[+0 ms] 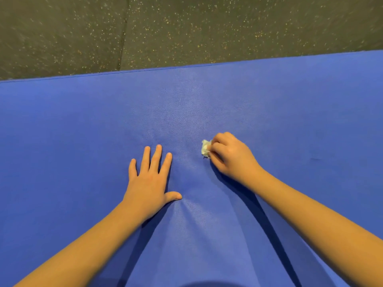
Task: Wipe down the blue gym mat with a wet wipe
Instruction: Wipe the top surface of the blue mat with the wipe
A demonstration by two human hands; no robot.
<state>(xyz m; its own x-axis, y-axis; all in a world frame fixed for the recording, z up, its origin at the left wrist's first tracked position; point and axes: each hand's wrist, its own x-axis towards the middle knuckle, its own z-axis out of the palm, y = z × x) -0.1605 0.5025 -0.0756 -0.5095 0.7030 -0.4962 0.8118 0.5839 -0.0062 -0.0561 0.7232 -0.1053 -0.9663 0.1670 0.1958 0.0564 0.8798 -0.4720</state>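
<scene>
Two surfaces fill the view: a blue gym mat across the lower part and a dark rubber floor flecked with pale specks beyond it. The mat's far edge runs on a slant, higher at the right, with a thin seam line along it. A joint between floor tiles runs from the top of the view down to that edge, left of centre. The mat's cover has a fine leathery grain and catches a soft sheen near its middle.

The left hand lies flat on the mat, palm down, its fingers straight and slightly spread, the thumb out to the side. The cover dips and creases just beside the thumb and the heel of the hand.

The right hand rests on the mat near the left one but apart from it, fingers curled round a small crumpled wet wipe. Only a pale wad of it shows at the fingertips, touching the mat. Both bare forearms reach in from the bottom corners, casting dark shadows on the blue.
</scene>
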